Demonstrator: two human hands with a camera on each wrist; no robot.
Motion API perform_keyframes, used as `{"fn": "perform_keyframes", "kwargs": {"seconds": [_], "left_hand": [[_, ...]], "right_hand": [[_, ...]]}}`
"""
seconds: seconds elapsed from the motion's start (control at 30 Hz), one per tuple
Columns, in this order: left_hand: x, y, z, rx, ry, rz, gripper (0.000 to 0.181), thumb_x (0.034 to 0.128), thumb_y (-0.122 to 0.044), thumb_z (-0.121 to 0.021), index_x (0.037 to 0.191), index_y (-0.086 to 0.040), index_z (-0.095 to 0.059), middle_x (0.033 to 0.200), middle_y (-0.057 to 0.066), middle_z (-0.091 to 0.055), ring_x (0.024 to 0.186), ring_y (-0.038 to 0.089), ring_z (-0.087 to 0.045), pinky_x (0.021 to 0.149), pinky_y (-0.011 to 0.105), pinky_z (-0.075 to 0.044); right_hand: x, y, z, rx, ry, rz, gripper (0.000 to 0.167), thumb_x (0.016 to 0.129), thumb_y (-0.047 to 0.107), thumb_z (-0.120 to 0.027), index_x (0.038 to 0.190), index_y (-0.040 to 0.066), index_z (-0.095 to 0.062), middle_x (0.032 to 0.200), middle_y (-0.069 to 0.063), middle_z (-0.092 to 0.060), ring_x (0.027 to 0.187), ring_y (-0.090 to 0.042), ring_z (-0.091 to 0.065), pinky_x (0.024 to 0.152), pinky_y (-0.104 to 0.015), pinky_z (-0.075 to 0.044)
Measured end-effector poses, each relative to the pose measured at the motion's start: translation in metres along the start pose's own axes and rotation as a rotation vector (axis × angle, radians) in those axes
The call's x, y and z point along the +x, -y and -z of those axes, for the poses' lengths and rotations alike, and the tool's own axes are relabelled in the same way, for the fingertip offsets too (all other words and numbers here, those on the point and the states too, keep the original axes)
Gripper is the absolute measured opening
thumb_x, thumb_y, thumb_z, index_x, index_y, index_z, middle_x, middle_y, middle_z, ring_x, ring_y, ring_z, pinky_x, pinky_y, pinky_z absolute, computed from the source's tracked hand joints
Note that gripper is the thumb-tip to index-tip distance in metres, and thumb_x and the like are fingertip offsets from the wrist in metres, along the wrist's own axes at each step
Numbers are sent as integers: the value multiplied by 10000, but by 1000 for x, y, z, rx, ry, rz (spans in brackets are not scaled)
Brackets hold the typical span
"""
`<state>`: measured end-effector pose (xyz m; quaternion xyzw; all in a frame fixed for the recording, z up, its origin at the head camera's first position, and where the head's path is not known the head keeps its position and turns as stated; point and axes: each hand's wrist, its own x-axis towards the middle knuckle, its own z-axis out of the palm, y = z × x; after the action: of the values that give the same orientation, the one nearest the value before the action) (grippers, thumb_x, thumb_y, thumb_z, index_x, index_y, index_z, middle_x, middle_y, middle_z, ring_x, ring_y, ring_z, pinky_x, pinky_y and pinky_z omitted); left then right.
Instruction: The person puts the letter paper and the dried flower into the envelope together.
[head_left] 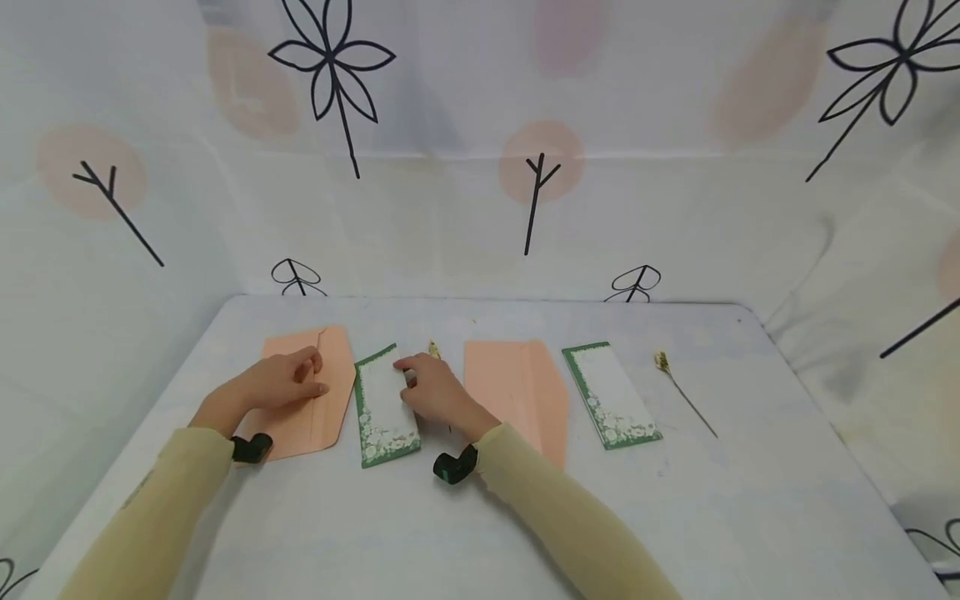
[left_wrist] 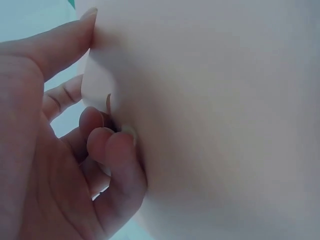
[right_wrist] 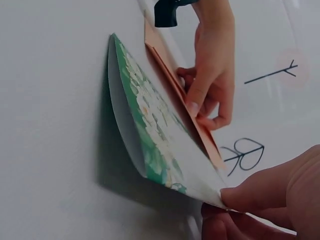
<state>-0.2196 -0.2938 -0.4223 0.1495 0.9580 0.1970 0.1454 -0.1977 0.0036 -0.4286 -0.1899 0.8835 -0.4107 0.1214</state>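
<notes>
Left grip is pinching flat peach paper envelope. Right grip is pinching white rectangular green-bordered paper card. Head view: card is sitting at envelope's 3 o'clock.

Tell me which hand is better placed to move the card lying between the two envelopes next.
Right, most likely: the right hand already pinches that card by its edge, while the left hand is occupied at the left envelope.

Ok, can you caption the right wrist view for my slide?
The right hand pinches a green-bordered floral card, while beyond it the left hand touches a peach envelope.
</notes>
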Motion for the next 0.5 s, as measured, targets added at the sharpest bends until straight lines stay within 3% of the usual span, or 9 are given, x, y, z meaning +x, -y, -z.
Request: {"fn": "perform_keyframes", "kwargs": {"seconds": [0.33, 0.5], "left_hand": [[0, 2, 0, -35, -12, 14, 409, 895, -429, -723, 1020, -140, -463, 689, 6, -415, 639, 183, -463, 602, 328, -332], [0, 2, 0, -29, -9, 24, 414, 893, -446, -720, 1015, -148, -460, 691, 1, -418, 637, 176, -457, 599, 316, -324]], "right_hand": [[-6, -9, 11, 26, -1, -5, 460, 936, 68, -653, 1386, 116, -574, 1266, -69, -566, 901, -147, -578, 612, -269, -486], [-7, -6, 22, 13, -19, 22, 463, 938, 81, -670, 1389, 123, -573, 1325, -59, -552, 947, -150, -583, 683, -277, -493]]}}
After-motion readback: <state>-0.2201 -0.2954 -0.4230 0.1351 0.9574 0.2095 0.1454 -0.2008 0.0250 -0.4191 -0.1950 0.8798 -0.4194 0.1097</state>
